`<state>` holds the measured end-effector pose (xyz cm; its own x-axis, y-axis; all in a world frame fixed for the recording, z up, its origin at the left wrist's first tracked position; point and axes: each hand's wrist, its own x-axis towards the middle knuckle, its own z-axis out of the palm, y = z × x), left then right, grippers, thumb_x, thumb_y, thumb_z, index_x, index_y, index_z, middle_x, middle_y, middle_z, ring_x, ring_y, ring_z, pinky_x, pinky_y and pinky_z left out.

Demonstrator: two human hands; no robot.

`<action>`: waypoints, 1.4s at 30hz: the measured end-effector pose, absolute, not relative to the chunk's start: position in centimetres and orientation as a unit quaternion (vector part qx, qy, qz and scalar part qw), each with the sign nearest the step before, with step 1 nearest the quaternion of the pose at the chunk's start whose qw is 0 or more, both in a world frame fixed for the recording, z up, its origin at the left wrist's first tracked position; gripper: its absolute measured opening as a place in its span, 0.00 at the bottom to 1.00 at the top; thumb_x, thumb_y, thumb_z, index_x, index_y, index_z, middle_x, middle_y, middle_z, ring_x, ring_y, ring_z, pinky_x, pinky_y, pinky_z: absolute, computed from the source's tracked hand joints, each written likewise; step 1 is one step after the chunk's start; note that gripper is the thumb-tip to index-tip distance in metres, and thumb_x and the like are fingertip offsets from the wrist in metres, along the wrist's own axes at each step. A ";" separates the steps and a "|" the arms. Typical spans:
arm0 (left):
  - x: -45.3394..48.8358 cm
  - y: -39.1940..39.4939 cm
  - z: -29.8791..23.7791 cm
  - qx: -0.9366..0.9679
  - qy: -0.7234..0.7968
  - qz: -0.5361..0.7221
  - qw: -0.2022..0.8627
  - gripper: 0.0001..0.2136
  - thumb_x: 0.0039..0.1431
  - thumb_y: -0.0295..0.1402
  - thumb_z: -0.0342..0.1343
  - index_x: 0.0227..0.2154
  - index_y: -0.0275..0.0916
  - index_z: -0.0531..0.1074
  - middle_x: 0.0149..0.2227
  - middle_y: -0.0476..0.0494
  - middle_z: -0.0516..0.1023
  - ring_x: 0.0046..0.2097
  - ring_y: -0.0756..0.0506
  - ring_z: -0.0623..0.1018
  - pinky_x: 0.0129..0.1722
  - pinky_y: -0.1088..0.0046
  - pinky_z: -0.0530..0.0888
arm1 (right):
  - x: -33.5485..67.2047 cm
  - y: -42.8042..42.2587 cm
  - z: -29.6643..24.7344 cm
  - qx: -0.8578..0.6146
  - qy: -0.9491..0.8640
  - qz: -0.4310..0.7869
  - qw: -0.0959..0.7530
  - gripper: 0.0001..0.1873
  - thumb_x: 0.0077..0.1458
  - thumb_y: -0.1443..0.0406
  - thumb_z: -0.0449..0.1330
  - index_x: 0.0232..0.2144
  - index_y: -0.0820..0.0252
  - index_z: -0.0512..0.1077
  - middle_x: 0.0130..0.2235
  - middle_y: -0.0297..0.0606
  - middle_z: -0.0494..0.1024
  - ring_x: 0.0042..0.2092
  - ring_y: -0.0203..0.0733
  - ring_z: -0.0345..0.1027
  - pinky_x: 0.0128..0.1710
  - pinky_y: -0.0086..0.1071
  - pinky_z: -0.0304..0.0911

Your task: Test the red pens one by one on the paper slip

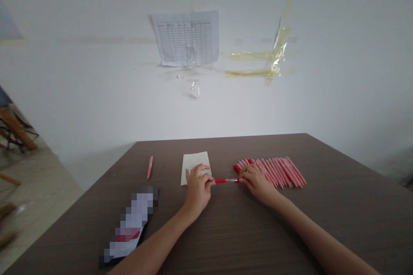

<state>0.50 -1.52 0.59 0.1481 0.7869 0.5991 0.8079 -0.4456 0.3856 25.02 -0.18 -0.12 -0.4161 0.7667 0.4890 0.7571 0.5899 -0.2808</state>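
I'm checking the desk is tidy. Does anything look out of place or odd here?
One pink pen lies alone left of the paper slip, apart from the row of pens. On the wall, yellowed tape hangs crumpled, half peeled. The red pen between left hand and right hand looks fine.

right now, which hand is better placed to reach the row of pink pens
Likely the right hand: it touches the row of pink pens, while the left hand sits beyond the red pen, on the paper.
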 end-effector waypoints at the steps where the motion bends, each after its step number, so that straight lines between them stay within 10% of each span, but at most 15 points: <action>1: 0.5 -1.6 0.6 -0.760 -0.521 -0.388 0.017 0.07 0.52 0.23 0.59 0.24 0.42 0.74 0.49 0.44 0.73 0.57 0.38 0.67 0.61 0.39 0.50 | 25.0 -0.2 -0.1 -0.453 -0.843 0.010 0.291 0.10 0.63 0.62 0.52 0.34 0.54 0.73 0.41 0.38 0.74 0.48 0.46 0.63 0.56 0.49 0.53; 27: 0.5 -1.7 0.9 -0.770 -0.500 -0.395 0.018 0.09 0.54 0.22 0.55 0.23 0.40 0.74 0.52 0.42 0.70 0.59 0.37 0.65 0.61 0.38 0.50 | 24.7 -0.4 -0.2 -0.446 -0.850 -0.010 0.282 0.10 0.62 0.63 0.53 0.33 0.53 0.75 0.40 0.39 0.72 0.47 0.47 0.63 0.54 0.49 0.57; 42: 0.5 -1.4 0.7 -0.761 -0.520 -0.387 -0.011 0.01 0.54 0.31 0.62 0.29 0.44 0.77 0.50 0.43 0.71 0.55 0.38 0.69 0.60 0.40 0.53 | 25.1 0.7 0.3 -0.404 -0.635 0.401 0.522 0.18 0.42 0.51 0.69 0.30 0.58 0.77 0.36 0.40 0.78 0.42 0.46 0.72 0.45 0.41 0.66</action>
<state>0.46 -1.44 0.66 0.1582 0.8008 0.5777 0.7833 -0.4580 0.4203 25.11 0.68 0.29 -0.1291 0.9316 0.3399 0.0944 0.3527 -0.9310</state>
